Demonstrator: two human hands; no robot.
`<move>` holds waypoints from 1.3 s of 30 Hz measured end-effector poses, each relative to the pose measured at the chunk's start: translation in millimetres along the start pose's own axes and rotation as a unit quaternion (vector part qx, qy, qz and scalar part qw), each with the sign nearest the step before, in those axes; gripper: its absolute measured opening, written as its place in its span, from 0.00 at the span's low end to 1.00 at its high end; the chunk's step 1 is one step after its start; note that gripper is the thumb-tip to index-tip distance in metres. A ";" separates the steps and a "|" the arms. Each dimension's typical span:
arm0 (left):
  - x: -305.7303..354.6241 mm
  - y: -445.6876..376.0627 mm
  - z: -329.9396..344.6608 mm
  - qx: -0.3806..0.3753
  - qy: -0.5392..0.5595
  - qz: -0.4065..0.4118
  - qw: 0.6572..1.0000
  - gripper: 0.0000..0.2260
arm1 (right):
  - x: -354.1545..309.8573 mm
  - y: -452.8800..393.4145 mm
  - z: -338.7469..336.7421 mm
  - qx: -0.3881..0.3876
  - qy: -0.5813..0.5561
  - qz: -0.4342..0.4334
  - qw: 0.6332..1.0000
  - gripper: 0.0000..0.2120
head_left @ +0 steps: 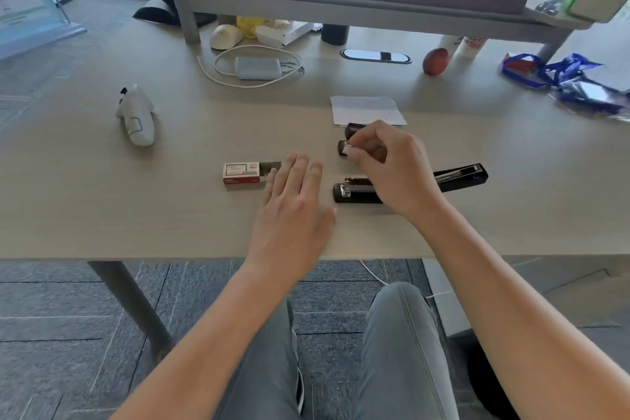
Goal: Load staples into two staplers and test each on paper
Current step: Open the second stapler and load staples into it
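Note:
A black stapler (458, 177) lies swung wide open on the desk, its base and metal staple channel partly under my right wrist. Behind it a second, dark stapler (351, 130) peeks out from under my right hand (385, 164), which pinches a small silvery strip of staples (347, 149) between thumb and fingertips just above that stapler. A red and white staple box (243, 173), its drawer slid out, rests to the left. My left hand (293, 211) hovers flat, fingers spread, its fingertips at the box's open end. A white sheet of paper (366, 109) lies farther back.
A white game controller (136, 116) sits at the left. A charger with coiled white cable (257, 67), a red fruit (435, 61) and blue packaging (562, 77) line the back under a raised shelf. The desk's front edge (170, 257) runs just under my forearms.

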State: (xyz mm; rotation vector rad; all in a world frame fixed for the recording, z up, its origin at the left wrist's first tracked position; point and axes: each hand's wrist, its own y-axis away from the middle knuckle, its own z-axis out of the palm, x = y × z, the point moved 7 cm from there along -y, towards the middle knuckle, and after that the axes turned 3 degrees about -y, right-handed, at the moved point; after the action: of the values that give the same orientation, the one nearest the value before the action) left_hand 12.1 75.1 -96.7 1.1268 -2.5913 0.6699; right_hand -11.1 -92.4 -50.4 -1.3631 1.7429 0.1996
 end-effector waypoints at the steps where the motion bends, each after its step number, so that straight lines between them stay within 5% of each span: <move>1: 7.6 -0.4 5.4 -0.006 0.009 0.002 1.000 0.30 | 4.7 3.1 -8.7 0.004 -0.003 0.008 1.000 0.06; 15: 42.7 -5.6 40.7 -0.037 -0.053 -0.013 0.998 0.35 | 57.7 18.9 -70.0 0.024 -0.041 0.087 0.995 0.07; 23: 41.9 -4.7 43.4 -0.027 -0.080 -0.015 0.996 0.35 | 48.0 23.8 -69.9 -0.029 0.121 0.017 0.992 0.09; 39: 41.1 -3.7 44.5 -0.026 -0.084 -0.020 0.996 0.37 | 45.6 28.5 -62.5 -0.052 0.167 -0.003 0.985 0.08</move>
State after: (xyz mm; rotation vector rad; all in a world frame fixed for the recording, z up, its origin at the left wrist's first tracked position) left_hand -14.4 25.0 -118.2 1.2653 -2.6985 0.5151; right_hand -68.7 -151.0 -56.5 -1.5462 2.0262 0.0598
